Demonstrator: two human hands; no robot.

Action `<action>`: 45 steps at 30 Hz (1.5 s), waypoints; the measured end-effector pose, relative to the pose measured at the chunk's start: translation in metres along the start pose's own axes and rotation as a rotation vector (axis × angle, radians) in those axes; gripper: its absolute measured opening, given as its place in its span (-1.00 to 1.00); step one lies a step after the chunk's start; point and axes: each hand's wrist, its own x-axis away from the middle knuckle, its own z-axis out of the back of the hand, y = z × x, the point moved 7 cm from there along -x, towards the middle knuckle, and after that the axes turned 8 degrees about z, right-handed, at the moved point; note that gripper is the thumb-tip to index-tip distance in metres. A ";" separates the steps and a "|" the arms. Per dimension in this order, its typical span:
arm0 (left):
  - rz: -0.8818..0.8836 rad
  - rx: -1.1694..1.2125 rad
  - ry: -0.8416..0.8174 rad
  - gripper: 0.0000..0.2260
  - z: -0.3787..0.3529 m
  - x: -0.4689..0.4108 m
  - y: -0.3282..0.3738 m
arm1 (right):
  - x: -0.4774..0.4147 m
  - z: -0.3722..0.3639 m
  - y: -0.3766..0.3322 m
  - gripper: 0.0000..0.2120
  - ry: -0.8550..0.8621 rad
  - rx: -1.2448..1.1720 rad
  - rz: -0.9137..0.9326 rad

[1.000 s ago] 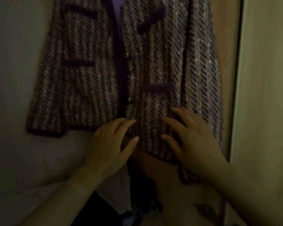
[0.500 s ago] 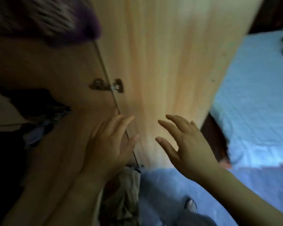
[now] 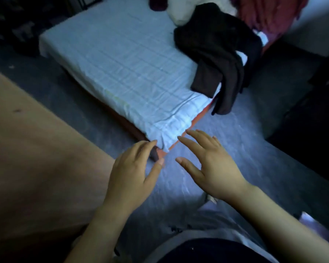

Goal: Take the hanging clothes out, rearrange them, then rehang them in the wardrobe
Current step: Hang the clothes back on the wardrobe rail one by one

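Observation:
A dark brown garment (image 3: 219,54) lies crumpled on the far right corner of the bed (image 3: 125,59), with one part drooping over the edge. Behind it sit a cream garment (image 3: 182,10) and a reddish-pink one (image 3: 264,14). My left hand (image 3: 131,173) and my right hand (image 3: 213,168) hover side by side in front of the bed's near corner, fingers spread and holding nothing. The wooden wardrobe door (image 3: 36,158) fills the left side. The wardrobe's inside and the tweed jacket are out of sight.
Grey floor (image 3: 245,139) surrounds the low bed, which has a pale checked sheet. Dark furniture (image 3: 311,130) stands at the right, and dark clutter (image 3: 11,21) sits at the back left. My own clothing shows at the bottom edge.
My view has swung from the tweed jacket in the wardrobe, past the door, round to the bed. Both hands left the jacket's hem and stay empty.

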 end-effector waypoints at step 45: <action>-0.413 0.030 -0.246 -0.42 -0.388 -0.923 0.613 | -0.408 0.470 0.893 -0.34 0.232 0.174 -0.523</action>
